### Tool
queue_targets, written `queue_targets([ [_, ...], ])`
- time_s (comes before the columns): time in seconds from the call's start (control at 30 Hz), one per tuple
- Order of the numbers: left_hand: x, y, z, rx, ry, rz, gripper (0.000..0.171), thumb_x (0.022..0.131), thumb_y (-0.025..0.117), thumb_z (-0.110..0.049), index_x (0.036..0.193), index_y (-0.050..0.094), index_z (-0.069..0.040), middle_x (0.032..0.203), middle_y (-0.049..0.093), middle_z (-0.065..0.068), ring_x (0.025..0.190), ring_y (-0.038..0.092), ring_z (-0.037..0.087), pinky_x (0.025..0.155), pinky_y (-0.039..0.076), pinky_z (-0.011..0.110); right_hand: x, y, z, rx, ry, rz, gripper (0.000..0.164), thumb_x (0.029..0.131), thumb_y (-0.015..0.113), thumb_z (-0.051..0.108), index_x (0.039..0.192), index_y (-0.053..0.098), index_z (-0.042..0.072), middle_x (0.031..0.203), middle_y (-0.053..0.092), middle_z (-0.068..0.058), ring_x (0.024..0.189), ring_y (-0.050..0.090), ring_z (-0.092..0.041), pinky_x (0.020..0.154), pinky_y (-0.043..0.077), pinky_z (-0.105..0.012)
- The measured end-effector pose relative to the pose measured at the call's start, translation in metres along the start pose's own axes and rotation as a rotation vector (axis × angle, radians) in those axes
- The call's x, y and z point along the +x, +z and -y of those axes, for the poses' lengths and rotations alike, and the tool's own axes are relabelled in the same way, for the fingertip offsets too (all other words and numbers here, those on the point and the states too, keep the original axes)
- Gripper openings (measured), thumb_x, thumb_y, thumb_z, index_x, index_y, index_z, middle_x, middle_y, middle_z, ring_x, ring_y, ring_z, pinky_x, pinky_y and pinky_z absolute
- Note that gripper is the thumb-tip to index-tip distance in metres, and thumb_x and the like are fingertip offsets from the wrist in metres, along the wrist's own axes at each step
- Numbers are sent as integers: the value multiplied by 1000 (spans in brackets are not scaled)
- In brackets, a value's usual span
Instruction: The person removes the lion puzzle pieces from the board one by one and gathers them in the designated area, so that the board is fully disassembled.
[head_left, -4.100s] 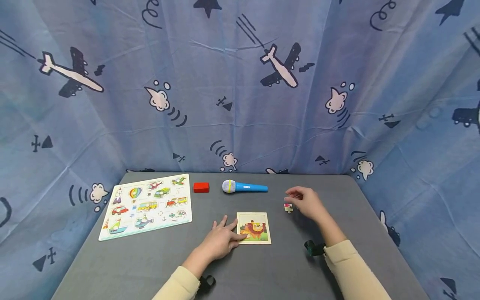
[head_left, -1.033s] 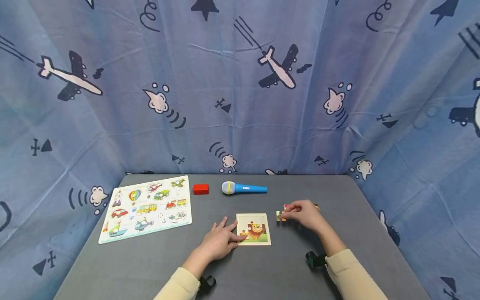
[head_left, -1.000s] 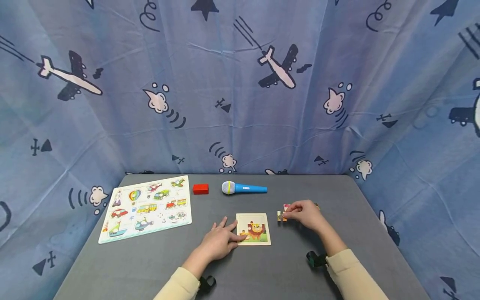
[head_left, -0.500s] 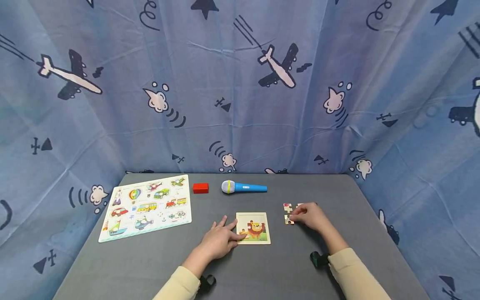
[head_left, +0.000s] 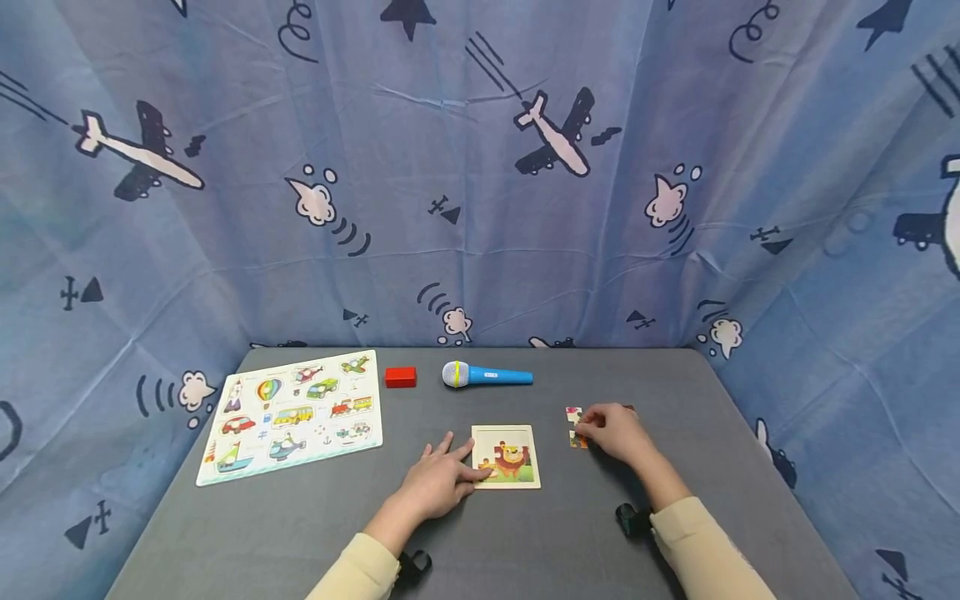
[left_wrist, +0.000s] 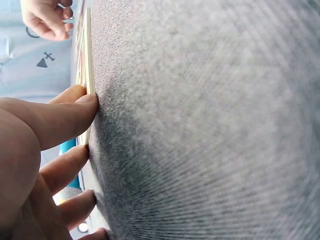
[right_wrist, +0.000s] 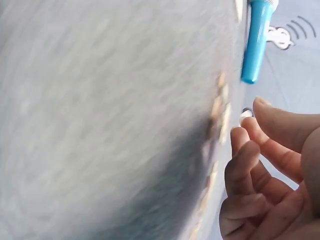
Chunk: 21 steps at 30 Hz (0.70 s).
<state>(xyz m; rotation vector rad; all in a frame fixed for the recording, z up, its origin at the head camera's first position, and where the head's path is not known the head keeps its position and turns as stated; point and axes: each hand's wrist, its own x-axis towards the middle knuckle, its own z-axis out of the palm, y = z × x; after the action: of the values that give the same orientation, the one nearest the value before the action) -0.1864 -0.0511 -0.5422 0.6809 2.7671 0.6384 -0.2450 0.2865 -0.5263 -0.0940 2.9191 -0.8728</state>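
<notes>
On the grey table (head_left: 300,533) the left hand (head_left: 438,482) lies flat, fingers straight and spread, with the thumb and first fingertips pressing on the near left corner of the small lion puzzle (head_left: 507,456). The left wrist view shows those fingertips (left_wrist: 80,107) against the puzzle's thin wooden edge. The lion puzzle sits at the middle of the table, near the front; part of its picture area is bare wood, the lion's face and the green strip below it are filled in.

The right hand (head_left: 611,432) rests to the right of the lion puzzle, apart from it, over a small cluster of loose puzzle pieces (head_left: 575,427). Its fingers are curled, with the tips at the pieces; whether they actually pinch one cannot be told, since the head view is too small and the right wrist view is blurred.

Farther back lies a blue toy microphone (head_left: 487,375) with a grey head pointing left; the white label on its handle is too small to read. Just left of it is a red block (head_left: 401,377). At the far left lies a large vehicle puzzle board (head_left: 294,412) showing cars, a bus, a train, a balloon and a boat; no writing on it is legible. An aeroplane-print blue cloth (head_left: 480,167) hangs behind and around the table
</notes>
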Motion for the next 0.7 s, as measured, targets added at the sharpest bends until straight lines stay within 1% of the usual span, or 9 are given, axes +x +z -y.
queue_targets([
  [0.1, 0, -1, -1, -13, -13, 10, 35, 93, 72, -26, 125, 71, -40, 159, 43, 2, 152, 27, 39, 119, 26, 64, -2, -1, 11, 37, -30, 2, 15, 92, 74, 26, 91, 73, 11, 78, 66, 1, 69, 56, -13, 63, 45, -30],
  [0.13, 0, -1, -1, -14, -14, 10, 35, 93, 73, -26, 125, 72, -40, 159, 43, 3, 152, 27, 39, 119, 27, 64, -2, -1, 15, 54, -47, 10, 14, 92, 74, 24, 92, 73, 10, 77, 66, -1, 68, 57, -13, 61, 46, -30],
  [0.23, 0, 0, -1, -18, -21, 16, 35, 93, 73, -26, 125, 71, -40, 159, 43, 3, 153, 26, 39, 119, 25, 64, -1, -2, 28, 91, -61, 33, 12, 93, 74, 23, 95, 74, 11, 79, 67, -3, 67, 58, -13, 58, 48, -30],
  [0.43, 0, 1, 0, -10, -16, 7, 35, 92, 74, -26, 125, 72, -40, 159, 43, 2, 152, 27, 38, 119, 26, 63, 0, -2, 47, 92, -67, 57, 9, 94, 73, 24, 95, 75, 15, 82, 68, 0, 67, 60, -14, 57, 48, -29],
  [0.57, -1, 0, -1, -9, -15, 9, 35, 92, 74, -26, 124, 72, -40, 159, 44, 3, 152, 27, 39, 119, 27, 63, -2, 3, 57, 135, -78, 88, 10, 94, 73, 24, 95, 75, 14, 81, 67, 0, 64, 59, -15, 56, 49, -29],
  [0.7, -1, -1, -2, -18, -19, 4, 35, 92, 74, -27, 124, 72, -40, 159, 44, 3, 152, 27, 39, 119, 27, 63, -3, 12, 68, 172, -108, 113, 9, 93, 73, 24, 94, 75, 16, 80, 66, 3, 68, 56, -14, 58, 48, -30],
])
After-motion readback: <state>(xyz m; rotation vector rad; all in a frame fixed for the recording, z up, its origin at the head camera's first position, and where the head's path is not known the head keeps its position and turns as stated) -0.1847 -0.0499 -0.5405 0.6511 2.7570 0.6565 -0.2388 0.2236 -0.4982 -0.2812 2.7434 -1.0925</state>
